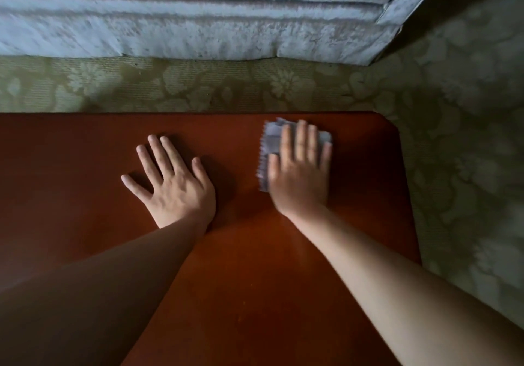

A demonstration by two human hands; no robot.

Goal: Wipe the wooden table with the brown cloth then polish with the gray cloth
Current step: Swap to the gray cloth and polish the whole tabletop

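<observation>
The wooden table [85, 167] has a reddish-brown top that fills the lower part of the head view. My right hand [300, 172] lies flat on a folded gray cloth [270, 141] near the table's far right corner, palm pressing it against the wood. The cloth shows past my fingers at the left and top, and both it and the hand are blurred. My left hand [173, 184] rests flat on the bare tabletop to the left, fingers spread, holding nothing. No brown cloth is in view.
A pale gray sofa [198, 25] runs along the far side, beyond a strip of green floral carpet [467, 110]. The carpet also wraps around the table's right edge.
</observation>
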